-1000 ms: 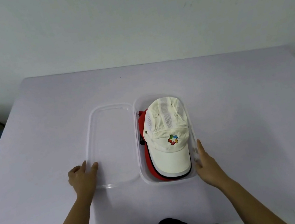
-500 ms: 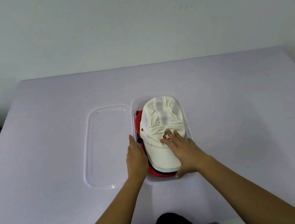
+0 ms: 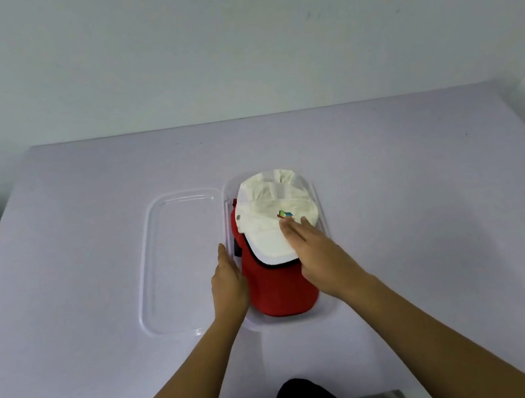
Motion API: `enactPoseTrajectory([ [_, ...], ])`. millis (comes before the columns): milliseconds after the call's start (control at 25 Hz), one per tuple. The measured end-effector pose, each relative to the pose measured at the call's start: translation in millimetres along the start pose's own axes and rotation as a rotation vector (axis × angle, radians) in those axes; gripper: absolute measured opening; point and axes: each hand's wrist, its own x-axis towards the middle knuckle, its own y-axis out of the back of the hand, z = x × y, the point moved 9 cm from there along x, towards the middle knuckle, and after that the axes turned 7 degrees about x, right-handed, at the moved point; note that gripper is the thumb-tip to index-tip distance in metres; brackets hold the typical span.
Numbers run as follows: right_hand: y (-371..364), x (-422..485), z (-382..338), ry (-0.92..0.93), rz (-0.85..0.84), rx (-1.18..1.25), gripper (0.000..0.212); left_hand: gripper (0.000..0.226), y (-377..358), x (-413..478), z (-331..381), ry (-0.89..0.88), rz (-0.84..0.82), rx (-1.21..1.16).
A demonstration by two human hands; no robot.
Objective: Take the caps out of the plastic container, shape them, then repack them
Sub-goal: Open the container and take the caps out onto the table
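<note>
A clear plastic container (image 3: 337, 306) stands open on the table. In it a white cap (image 3: 272, 204) with a small coloured logo lies on top of a red cap (image 3: 280, 294). My right hand (image 3: 322, 254) holds the white cap's brim, fingers lying on top near the logo and the thumb hidden beneath. The white cap's crown is crumpled toward the far end, and the red cap's brim shows in the near half. My left hand (image 3: 228, 284) rests flat with straight fingers against the container's left wall.
The clear lid (image 3: 181, 264) lies flat on the lilac table (image 3: 429, 205), touching the container's left side. A pale wall stands behind the table's far edge. My dark-clothed knees are at the bottom of the view.
Both hands came in from the outer edges to the container. My right hand took the white cap's brim and moved it away from me, uncovering the red cap's brim.
</note>
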Motion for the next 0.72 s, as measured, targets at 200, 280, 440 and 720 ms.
enactPoseTrajectory([
  [200,74.8,-16.1,10.8,0.195,0.542,0.122,0.078,0.049,-1.8,0.1,-4.0,0.013,0.025,0.006],
  [280,99.7,-24.2,31.0,0.239,0.701,0.056,0.071,0.048,-2.1,0.4,-4.4,0.031,0.040,0.012],
  [440,110.3,-26.3,106.3,0.125,0.736,-0.070,0.075,0.048,-1.4,1.5,-7.7,0.067,0.057,0.019],
  [720,36.9,11.0,227.6,-0.114,0.248,-0.243,0.085,0.048,-0.2,-1.1,-3.2,0.087,0.095,0.062],
])
